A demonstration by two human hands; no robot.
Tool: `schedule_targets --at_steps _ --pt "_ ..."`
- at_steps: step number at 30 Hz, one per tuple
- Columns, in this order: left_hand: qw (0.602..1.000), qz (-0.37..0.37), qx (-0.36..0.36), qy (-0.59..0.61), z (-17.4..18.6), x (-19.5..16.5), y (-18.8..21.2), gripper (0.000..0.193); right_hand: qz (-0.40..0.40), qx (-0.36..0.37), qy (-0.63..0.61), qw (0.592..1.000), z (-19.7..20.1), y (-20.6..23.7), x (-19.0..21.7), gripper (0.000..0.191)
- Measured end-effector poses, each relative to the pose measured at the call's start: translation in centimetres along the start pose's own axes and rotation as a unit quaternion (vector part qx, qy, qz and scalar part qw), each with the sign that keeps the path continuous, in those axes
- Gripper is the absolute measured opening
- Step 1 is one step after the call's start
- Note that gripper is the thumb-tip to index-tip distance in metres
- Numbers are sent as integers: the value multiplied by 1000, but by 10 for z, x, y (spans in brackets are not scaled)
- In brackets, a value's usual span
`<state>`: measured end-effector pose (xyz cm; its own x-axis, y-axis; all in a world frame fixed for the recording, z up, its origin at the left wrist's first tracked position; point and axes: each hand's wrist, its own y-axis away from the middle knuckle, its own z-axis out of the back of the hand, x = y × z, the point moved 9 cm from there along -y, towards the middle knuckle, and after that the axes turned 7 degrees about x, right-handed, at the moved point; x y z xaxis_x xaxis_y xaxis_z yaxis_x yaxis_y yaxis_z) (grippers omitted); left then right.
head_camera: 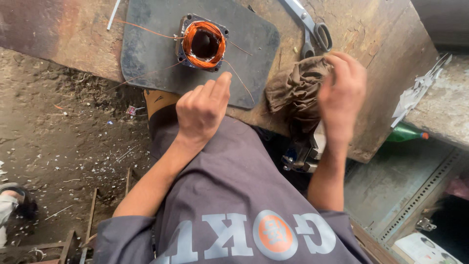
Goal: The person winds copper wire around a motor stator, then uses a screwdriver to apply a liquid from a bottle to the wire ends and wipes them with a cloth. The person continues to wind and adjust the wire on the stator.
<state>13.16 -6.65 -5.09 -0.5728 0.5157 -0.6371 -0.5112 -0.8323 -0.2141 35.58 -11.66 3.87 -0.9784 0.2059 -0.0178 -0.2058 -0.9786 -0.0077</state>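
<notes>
We see 2 bare hands over a worn, scratched wooden desk (376, 44). Right hand (342, 93) grips a crumpled brown cloth rag (295, 90) at the desk's near edge, fingers (349, 66) curled over the top of the wad and pressed into it. Left hand (202, 110) hangs just in front of a dark grey metal plate (146, 54) lying flat on the desk; its fingers (215, 90) are loosely curled together, nothing visibly pinched, tips near the plate's near edge.

On the plate sits a small square steel stator core w/ a ring of orange copper winding (202, 43). Thin loose copper wire ends (146, 30) trail off it to the left and toward the near edge.

Handling, our read: rag is soft, light, no fixed shape, so a whole-hand bunch grip as shown suits it; won't slip. Stator prob. dense and stiff for its size, steel corners are the place to hold. Winding is fragile, enamel wire scratches and kinks easily, so avoid squeezing the coil or snagging the stray leads.

Also in view: steel scissors w/ grey handles (312, 29) lying on the desk beyond the rag, white paper scraps (415, 93) on a ledge at right, a green plastic bottle (405, 133) below it, dirt floor (58, 132) at left.
</notes>
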Motion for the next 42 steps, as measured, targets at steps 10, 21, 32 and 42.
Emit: schedule_targets --at_steps 10,21,32,42 --pt "1000 1 12 -14 -8 -3 -21 36 -187 287 -575 743 -99 -23 81 17" --pt "994 80 21 -74 -36 -3 -28 35 154 188 -363 899 -75 -36 87 17" --pt "994 110 6 4 -38 7 -22 25 166 102 -249 949 -79 -47 84 11" --pt "994 107 -6 -3 -40 8 -20 20 210 215 -225 927 -98 -47 95 8"
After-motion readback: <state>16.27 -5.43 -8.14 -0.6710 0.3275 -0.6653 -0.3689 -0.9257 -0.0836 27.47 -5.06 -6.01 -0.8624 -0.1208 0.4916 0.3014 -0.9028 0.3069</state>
